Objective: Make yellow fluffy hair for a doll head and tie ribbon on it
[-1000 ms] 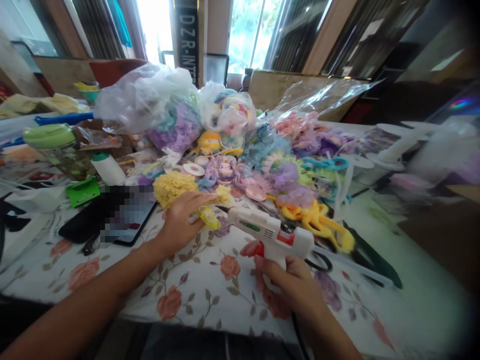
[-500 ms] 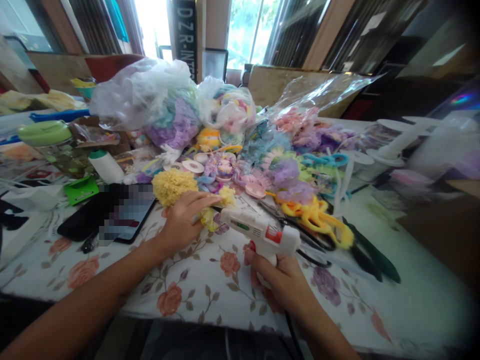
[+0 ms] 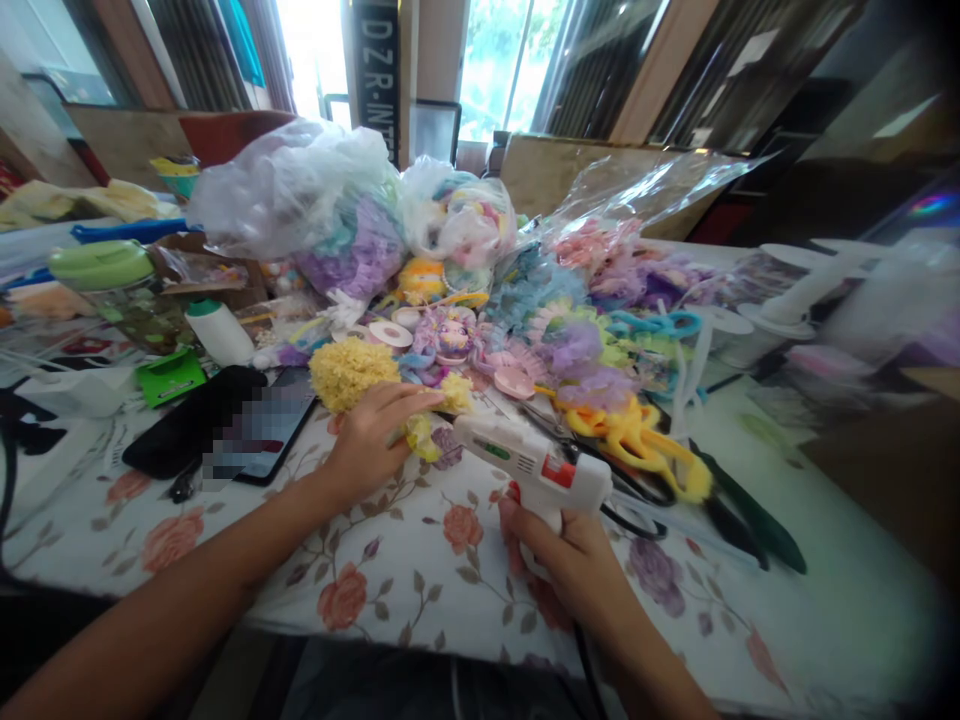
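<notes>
My right hand [image 3: 551, 535] is wrapped round the handle of a white hot glue gun [image 3: 525, 465] with a red part near its back. The gun's nozzle points left, close to the fingertips of my left hand [image 3: 379, 432]. That hand is closed on a fluffy yellow trim piece [image 3: 456, 392], which pokes out past the fingers. A sheer yellow ribbon [image 3: 422, 437] hangs just below them. The grip itself is partly hidden by the back of the hand. Right behind the left hand sits a large curly yellow bundle [image 3: 354, 372].
A phone [image 3: 274, 430] and a black case [image 3: 187, 420] lie at left on the flowered tablecloth [image 3: 405, 570]. Scissors [image 3: 551, 420], yellow fuzzy strips [image 3: 637, 440] and a dark green tool [image 3: 757, 515] lie to the right. Plastic bags [image 3: 300, 190] of pastel trim crowd the back.
The whole view has shifted slightly. The glue gun's nozzle has drawn a little to the right, away from my left hand, which keeps its grip.
</notes>
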The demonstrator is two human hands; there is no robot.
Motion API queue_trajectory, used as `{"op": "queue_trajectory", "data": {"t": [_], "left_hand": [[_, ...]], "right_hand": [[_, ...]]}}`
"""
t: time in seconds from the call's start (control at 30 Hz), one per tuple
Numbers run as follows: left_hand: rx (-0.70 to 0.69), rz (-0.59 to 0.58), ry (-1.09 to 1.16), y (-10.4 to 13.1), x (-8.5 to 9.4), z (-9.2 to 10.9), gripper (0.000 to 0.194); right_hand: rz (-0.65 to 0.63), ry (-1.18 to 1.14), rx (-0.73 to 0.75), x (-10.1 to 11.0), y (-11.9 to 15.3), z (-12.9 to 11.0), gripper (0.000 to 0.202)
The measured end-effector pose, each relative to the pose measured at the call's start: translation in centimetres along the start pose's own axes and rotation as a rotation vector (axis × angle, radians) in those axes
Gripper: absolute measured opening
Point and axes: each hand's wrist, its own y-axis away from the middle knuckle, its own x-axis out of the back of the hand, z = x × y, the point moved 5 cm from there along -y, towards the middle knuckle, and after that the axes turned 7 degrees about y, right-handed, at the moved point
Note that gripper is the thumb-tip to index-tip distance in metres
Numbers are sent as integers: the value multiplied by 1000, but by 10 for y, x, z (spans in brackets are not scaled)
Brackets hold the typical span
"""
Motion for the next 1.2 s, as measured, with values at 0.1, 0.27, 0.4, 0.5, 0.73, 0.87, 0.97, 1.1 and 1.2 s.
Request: {"op": "queue_trajectory", "data": {"t": [0.1, 0.27, 0.4, 0.5, 0.73, 0.87, 0.97, 1.1, 1.2], "left_hand": [[12, -1, 12, 0, 1, -1, 42], [24, 4, 24, 1, 1, -1, 43], [37, 16, 45, 1, 1, -3, 46], [47, 16, 48, 0, 1, -3, 47], [46, 0, 40, 1, -1, -1, 45], [48, 3, 48, 1, -2, 0, 43], [48, 10, 49, 1, -1, 0, 42], [43, 8, 50, 1, -1, 0, 42], [55, 3, 42, 1, 0, -1, 42]], "right_hand": [[46, -21, -40, 2, 4, 0, 43], [66, -24, -60, 3, 7, -4, 46], [78, -79, -67, 4, 7, -5, 38], [79, -117, -55, 4, 8, -5, 33], [47, -15, 117, 3, 2, -12, 33], [54, 3, 168, 3, 0, -15, 33], [53, 11, 175, 3, 0, -15, 34], [58, -1, 146, 2, 1, -13, 34], [54, -21, 87, 2, 1, -9, 34]]}}
